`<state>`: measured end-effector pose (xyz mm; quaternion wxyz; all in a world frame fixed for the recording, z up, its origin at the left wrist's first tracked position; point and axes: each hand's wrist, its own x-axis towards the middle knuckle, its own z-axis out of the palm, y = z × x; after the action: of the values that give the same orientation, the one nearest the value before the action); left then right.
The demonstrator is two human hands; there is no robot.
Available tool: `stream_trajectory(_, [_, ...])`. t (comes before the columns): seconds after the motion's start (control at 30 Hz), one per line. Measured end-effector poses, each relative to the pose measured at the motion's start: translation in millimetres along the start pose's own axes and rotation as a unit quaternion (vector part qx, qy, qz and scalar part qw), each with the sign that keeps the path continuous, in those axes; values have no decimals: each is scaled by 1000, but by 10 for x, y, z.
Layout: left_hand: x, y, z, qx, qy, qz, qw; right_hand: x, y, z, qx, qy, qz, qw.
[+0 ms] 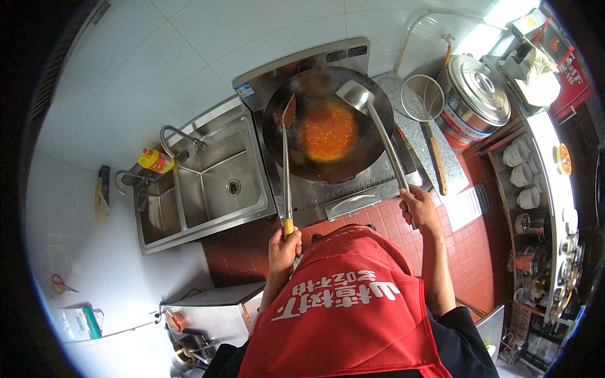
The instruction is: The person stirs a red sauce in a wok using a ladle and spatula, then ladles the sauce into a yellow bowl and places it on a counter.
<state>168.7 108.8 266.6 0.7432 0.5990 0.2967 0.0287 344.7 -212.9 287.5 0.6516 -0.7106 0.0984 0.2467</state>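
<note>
My left hand (282,250) grips the yellowish handle end of a long metal ladle (286,165), whose bowl rests near the left inner wall of a large dark wok (279,149). In my right hand (420,208) is the shaft of a steel wok spatula (357,96), its broad blade over the wok's upper right side. Orange-red liquid (329,131) with pale yellowish bits pools in the wok's middle. A little steam seems to hang above it. The wok sits on a stainless steel stove (314,186).
Left of the stove stands a two-basin steel sink (212,212) with a yellow bottle (157,161) behind it. A mesh skimmer (422,98) lies on the speckled counter (453,167) at right, beside a lidded steel pot (477,94). Farther right, shelves hold stacked bowls (521,175).
</note>
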Motion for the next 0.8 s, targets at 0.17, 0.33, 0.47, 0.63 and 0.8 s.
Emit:
stream_trajectory(0.17, [-4, -24, -2, -8, -2, 0, 1000, -3, 15, -8, 0, -1, 1, 1000])
stream_trajectory(0.33, [-16, -25, -4, -19, -6, -6, 1000, -17, 21, -18, -9, 2, 3, 1000])
stream_trajectory(0.47, [-19, -43, -14, -23, -5, -4, 1000, -35, 18, -9, -19, 3, 1, 1000])
stream_trajectory(0.63, [-33, -22, -5, -10, -5, 0, 1000, -30, 49, -7, -10, -3, 4, 1000])
stream_trajectory(0.8, [-48, -7, 3, -9, -9, 7, 1000, -46, 38, 5, -8, -3, 9, 1000])
